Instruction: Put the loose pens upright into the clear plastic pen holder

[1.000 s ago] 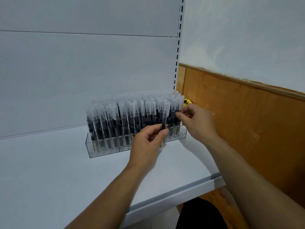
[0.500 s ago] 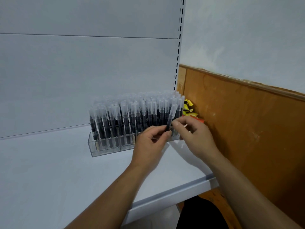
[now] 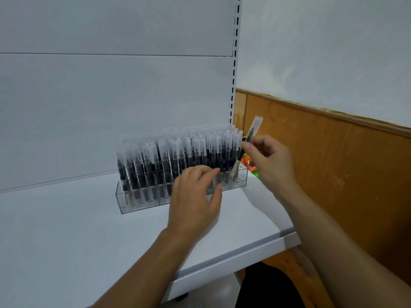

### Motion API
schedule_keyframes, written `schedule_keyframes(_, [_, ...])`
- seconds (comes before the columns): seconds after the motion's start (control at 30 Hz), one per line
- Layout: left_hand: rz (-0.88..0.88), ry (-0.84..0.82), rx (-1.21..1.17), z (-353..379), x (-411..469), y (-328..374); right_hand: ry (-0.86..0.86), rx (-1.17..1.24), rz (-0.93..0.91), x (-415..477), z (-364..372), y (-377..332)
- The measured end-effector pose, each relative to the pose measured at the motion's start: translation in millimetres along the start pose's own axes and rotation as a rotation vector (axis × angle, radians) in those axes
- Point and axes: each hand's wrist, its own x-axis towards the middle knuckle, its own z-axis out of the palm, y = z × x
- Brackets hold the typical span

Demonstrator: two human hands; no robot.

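One slanted black clear-capped pen [image 3: 250, 134] pinched in right hand [image 3: 269, 162]; left hand [image 3: 195, 196] loose against clear plastic pen holder [image 3: 138, 202]. Risks jamming on packed neighbours [image 3: 178, 156].

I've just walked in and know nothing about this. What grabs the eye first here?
A clear plastic pen holder on the white shelf, crammed with upright dark pens under frosted caps. At its right end, the right hand pinches one tilted pen, its lower end dipping into the holder. The left hand rests against the holder's front.
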Motion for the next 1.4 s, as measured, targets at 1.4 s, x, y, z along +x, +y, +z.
schedule_keyframes(1.4, [0.015, -0.231, 0.15, -5.8, -5.6, -5.3, -0.179, -0.455, 0.082, 14.9, 2.6, 30.8])
